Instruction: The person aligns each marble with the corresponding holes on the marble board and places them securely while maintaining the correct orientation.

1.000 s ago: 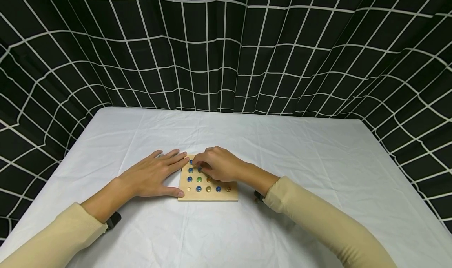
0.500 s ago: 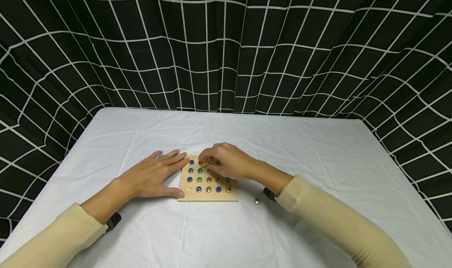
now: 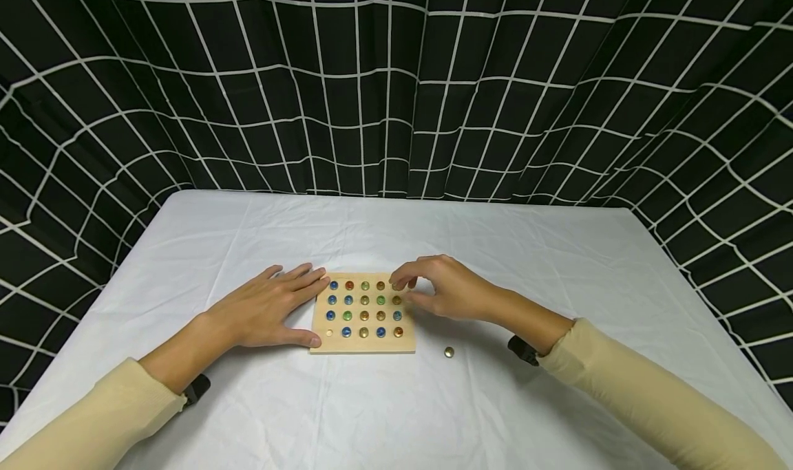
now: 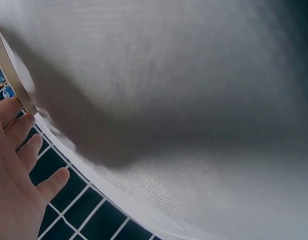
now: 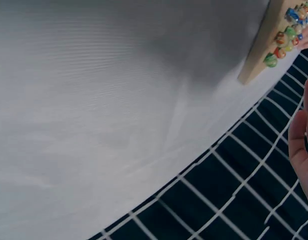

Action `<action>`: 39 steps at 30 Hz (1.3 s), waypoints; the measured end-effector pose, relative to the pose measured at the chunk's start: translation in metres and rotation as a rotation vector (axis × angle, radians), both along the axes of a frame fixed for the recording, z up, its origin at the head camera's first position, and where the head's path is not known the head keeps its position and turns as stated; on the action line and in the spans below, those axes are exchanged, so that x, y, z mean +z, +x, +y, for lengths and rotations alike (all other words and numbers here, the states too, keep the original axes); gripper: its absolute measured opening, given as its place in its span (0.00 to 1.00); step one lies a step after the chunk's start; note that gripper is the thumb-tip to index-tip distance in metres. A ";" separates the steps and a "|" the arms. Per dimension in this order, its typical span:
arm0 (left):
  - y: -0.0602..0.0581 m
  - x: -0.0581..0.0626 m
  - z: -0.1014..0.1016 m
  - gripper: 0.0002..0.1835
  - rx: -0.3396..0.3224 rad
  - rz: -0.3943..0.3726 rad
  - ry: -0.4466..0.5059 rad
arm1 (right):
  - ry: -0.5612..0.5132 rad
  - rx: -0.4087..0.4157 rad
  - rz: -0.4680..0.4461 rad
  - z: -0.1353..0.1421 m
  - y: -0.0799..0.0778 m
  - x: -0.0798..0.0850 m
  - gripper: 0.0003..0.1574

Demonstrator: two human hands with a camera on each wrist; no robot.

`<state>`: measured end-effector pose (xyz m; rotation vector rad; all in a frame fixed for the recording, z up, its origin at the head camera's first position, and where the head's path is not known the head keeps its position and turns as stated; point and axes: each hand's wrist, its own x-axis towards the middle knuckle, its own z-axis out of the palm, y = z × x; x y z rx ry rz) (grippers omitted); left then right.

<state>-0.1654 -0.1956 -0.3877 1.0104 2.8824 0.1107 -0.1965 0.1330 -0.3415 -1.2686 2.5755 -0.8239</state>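
Note:
A pale wooden board (image 3: 372, 346) carries rows of coloured glass marbles, blue, green, amber and red. One bare hole (image 3: 329, 333) shows at its front left corner. My left hand (image 3: 272, 308) lies spread at the board's left side, thumb on the front corner and fingertips on the back corner. My right hand (image 3: 449, 287) hovers at the back right corner, thumb and index finger parted near the corner marble (image 3: 396, 286); nothing shows held between them. In the right wrist view a green marble (image 5: 270, 60) sits at the board's end, with the right hand's curved fingers apart from it.
A loose dark gold marble (image 3: 449, 351) lies on the white cloth right of the board. White cloth (image 3: 526, 250) covers the table. A black curtain with a white grid (image 3: 372, 98) hangs behind and at both sides.
My right hand has moved right along the back row to the corner, uncovering the marbles there. The loose marble came into sight beside the forearm. My left hand has stayed put.

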 end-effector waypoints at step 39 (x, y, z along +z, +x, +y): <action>0.001 -0.002 -0.001 0.57 -0.001 0.008 0.007 | -0.014 0.042 -0.288 0.074 0.026 -0.038 0.19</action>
